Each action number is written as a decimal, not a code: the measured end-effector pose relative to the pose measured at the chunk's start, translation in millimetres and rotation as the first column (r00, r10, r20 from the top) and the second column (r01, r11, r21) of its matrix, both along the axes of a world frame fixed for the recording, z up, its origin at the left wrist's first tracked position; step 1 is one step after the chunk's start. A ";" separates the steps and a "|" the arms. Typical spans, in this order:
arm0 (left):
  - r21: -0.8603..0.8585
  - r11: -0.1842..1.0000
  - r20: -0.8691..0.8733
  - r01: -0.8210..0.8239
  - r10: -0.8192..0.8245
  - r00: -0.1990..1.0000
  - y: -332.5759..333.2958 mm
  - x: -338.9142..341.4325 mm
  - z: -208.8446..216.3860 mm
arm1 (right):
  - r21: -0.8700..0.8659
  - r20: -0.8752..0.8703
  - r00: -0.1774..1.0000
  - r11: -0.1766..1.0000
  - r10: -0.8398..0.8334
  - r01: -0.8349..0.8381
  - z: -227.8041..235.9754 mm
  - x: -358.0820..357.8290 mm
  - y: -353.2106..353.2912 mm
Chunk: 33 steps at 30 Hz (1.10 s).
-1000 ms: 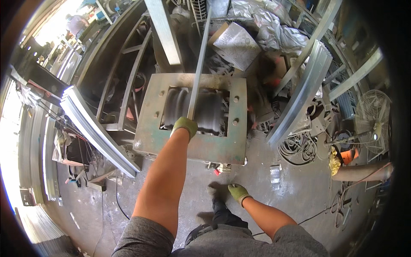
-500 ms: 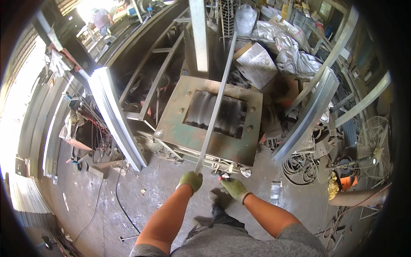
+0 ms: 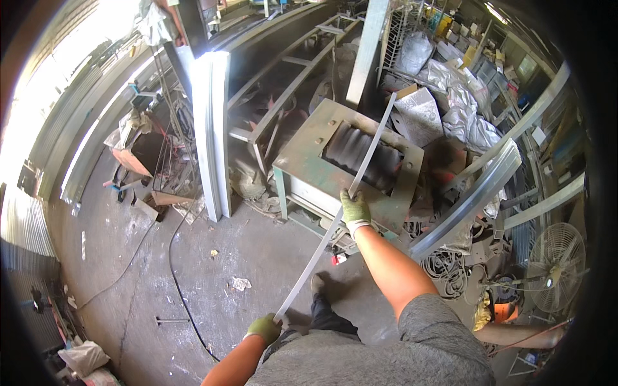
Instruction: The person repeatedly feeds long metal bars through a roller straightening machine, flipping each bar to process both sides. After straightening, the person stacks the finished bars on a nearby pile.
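Observation:
A long, straight metal bar (image 3: 313, 260) slants from near my body up across a green-topped metal machine (image 3: 309, 138). My left hand (image 3: 264, 328), in a green work glove, is closed on the bar's near end, low beside my waist. Farther up, my gloved right hand (image 3: 356, 212) is closed around the middle of the bar, over the machine's front edge. The bar's far part lies across the opening with a dark, ridged roller (image 3: 351, 151). A small red part (image 3: 338, 259) shows low on the machine's front, below my right hand.
Bundles of shiny metal profiles (image 3: 214, 141) stand left of the machine, and more profiles (image 3: 467, 199) lean on its right. A dark cable (image 3: 178, 283) runs over the floor. Coiled cable (image 3: 445, 273) and a caged fan (image 3: 555, 267) are at the right.
My right hand has left the red part at the machine's front and taken hold of the bar. My left hand has drawn the bar's near end back toward me. The view has turned left.

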State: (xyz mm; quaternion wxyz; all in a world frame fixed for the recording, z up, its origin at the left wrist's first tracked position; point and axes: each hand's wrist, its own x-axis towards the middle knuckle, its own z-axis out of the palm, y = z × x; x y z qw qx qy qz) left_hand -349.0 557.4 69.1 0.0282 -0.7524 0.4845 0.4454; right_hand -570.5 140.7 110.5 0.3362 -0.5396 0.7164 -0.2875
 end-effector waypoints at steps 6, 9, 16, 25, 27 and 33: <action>0.071 0.996 -0.042 -0.052 0.055 0.998 125.0 33.2 -7.3 | 0.070 -0.228 0.972 0.997 0.059 -0.044 -36.5 44.9 113.0; 0.124 0.990 0.028 -0.061 0.058 0.998 189.3 45.7 -22.6 | 0.081 -0.305 0.946 0.992 0.114 -0.094 -55.3 54.5 179.5; 0.040 0.985 -0.043 -0.168 0.170 0.984 327.5 87.0 -98.4 | 0.297 -0.214 0.945 0.938 0.247 -0.178 -63.2 73.7 280.2; -0.293 0.944 -0.161 -0.150 0.106 0.981 278.9 95.8 -114.4 | 0.190 -0.159 0.978 0.976 0.137 -0.106 -72.6 72.9 229.8; -0.243 0.908 -0.204 -0.340 0.295 0.933 228.9 68.2 -84.5 | -0.202 -0.283 0.957 0.971 0.066 -0.127 -70.5 65.5 180.8; -0.158 0.795 -0.438 -0.586 0.475 0.763 83.7 25.0 -0.7 | -0.458 -0.518 0.855 0.856 -0.037 -0.240 -46.8 49.8 28.5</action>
